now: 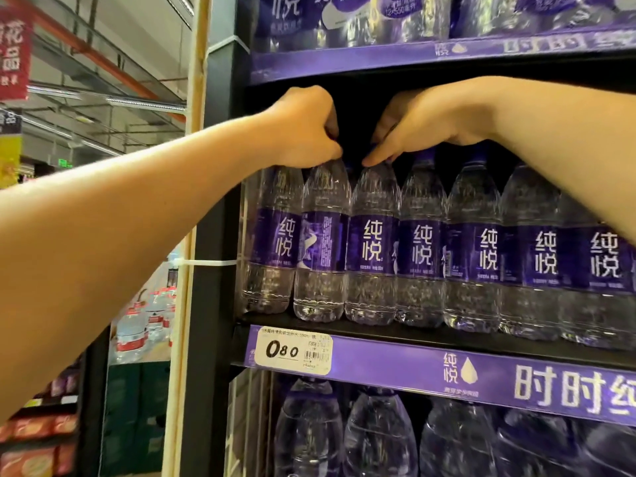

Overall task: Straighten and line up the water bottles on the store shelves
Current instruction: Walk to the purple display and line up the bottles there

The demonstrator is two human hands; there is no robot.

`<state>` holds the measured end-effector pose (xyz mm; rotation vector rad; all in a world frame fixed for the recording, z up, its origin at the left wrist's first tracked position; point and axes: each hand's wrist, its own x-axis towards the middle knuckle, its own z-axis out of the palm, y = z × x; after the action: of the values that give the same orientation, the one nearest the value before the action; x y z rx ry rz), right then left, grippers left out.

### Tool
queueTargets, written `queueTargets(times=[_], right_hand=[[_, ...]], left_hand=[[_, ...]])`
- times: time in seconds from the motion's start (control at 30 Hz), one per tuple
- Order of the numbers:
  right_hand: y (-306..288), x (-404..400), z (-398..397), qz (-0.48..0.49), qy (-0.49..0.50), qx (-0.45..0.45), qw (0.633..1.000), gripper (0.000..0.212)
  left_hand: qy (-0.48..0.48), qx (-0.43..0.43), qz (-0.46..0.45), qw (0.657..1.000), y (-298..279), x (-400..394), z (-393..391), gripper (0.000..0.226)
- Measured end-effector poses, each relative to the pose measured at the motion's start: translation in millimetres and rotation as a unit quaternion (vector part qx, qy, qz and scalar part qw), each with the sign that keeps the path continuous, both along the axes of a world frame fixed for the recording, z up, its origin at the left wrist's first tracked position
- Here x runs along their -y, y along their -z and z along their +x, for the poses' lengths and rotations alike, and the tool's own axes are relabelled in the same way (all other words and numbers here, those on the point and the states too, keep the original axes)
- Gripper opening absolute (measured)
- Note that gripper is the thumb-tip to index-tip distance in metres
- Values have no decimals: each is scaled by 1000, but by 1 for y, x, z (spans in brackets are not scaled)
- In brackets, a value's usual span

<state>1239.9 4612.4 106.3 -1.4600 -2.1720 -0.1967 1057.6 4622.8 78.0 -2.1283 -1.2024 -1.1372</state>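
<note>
A row of clear water bottles with purple labels stands on the middle shelf (378, 333). My left hand (303, 129) grips the cap of the second bottle (321, 242), whose label is turned sideways, showing small print instead of the brand characters. My right hand (426, 123) pinches the top of the third bottle (373, 242), whose label faces front. Both caps are hidden under my fingers. Further bottles (481, 249) to the right face front, partly covered by my right forearm.
The upper shelf (344, 60) hangs close above my hands and carries wrapped bottle packs. Larger bottles (378, 438) fill the shelf below. A price tag (294, 349) sits on the shelf edge. The black shelf post (213, 270) stands at left, with an aisle beyond.
</note>
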Motion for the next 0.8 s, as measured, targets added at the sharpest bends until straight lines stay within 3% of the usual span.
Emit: queueTargets(times=[0.2, 0.4, 0.5, 0.67, 0.8], right_hand=[[0, -6, -1, -17, -31, -35, 999, 28], [3, -8, -1, -13, -51, -49, 997, 16], [2, -11, -1, -11, -46, -59, 997, 17], [-3, -11, 0, -68, -49, -80, 993, 29], [-3, -10, 1, -68, -55, -79, 993, 23]], left_hand=[[16, 16, -28, 999, 2, -1, 2, 22], [-32, 25, 0, 999, 1, -4, 15, 42], [-42, 29, 4, 999, 2, -9, 19, 40], [119, 137, -178, 967, -1, -9, 1, 21], [123, 142, -173, 967, 2, -7, 0, 26]])
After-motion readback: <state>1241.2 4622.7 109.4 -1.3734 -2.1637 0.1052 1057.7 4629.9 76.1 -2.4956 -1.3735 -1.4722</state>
